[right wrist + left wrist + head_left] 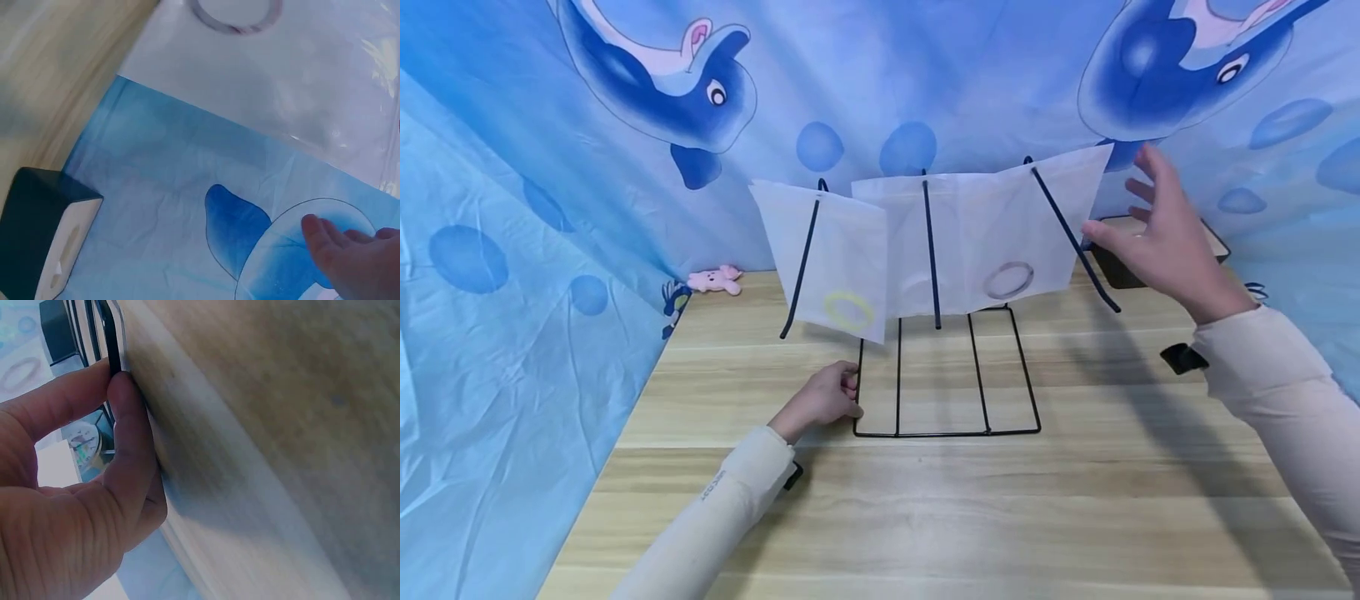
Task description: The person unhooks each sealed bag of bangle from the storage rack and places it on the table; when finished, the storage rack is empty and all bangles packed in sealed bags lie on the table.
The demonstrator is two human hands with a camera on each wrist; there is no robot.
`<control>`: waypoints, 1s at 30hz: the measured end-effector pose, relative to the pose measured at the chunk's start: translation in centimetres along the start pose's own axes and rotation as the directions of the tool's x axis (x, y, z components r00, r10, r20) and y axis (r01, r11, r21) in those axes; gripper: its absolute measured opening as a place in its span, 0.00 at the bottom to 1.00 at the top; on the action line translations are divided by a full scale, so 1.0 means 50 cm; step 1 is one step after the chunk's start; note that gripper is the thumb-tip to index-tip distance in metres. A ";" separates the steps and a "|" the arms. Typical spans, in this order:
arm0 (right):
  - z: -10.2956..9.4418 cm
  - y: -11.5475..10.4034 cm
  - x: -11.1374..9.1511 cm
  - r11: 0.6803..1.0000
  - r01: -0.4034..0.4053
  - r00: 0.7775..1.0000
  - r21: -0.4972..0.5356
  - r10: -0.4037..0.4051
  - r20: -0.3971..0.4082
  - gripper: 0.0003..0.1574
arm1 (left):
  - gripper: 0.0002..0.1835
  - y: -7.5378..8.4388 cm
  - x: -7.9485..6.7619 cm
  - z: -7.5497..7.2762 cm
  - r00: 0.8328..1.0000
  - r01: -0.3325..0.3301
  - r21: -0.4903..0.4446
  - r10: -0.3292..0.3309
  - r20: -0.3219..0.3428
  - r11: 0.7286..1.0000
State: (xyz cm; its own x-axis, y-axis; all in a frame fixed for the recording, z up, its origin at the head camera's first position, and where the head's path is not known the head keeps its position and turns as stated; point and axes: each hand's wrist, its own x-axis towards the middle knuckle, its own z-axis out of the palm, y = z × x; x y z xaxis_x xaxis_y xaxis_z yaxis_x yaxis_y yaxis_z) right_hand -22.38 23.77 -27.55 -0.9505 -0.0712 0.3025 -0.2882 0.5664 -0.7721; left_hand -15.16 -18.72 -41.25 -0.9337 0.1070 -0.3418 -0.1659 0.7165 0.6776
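Note:
A black wire display rack [898, 375] stands on the table, its base toward me and its hooks pointing forward. Translucent pouches hang from the hooks: a left pouch [790, 242] with a yellow ring [850, 311], a middle pouch [906, 250], and a right pouch [1000, 221] with a brownish-purple ring [1009, 280]. My left hand [825, 395] pinches the left wire of the rack's base between thumb and finger, as the left wrist view shows closely. Beside the right hook my right hand [1172, 237] is raised, fingers apart and holding nothing.
Behind my right hand sits a dark box [37, 231] with a pale top. A small pink toy [715, 280] lies at the table's back left corner. Blue cloth [850, 75] printed with dolphins hangs behind and left of the wooden table [970, 517].

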 end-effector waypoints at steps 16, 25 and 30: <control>0.015 -0.006 0.016 0.968 0.169 0.974 0.186 -0.134 -0.185 0.11 | 0.44 -0.015 -0.012 0.003 1.000 -0.009 -0.027 0.009 -0.008 1.000; -0.001 -0.008 0.000 0.942 0.221 0.964 0.253 -0.172 -0.202 0.12 | 0.43 -0.010 -0.009 0.002 1.000 0.006 -0.033 -0.006 -0.006 0.999; -0.010 -0.012 -0.017 0.935 0.219 0.962 0.278 -0.159 -0.224 0.13 | 0.43 -0.008 -0.009 0.001 1.000 0.008 -0.057 -0.008 -0.002 0.998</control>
State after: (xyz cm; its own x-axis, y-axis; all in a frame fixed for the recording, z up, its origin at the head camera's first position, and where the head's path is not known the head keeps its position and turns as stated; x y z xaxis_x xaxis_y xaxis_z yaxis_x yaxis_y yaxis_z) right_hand -21.32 23.92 -27.07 -0.8421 0.0249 0.5388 -0.5104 0.2863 -0.8109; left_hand -14.68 -19.00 -41.43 -0.9329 0.0998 -0.3460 -0.1912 0.6769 0.7108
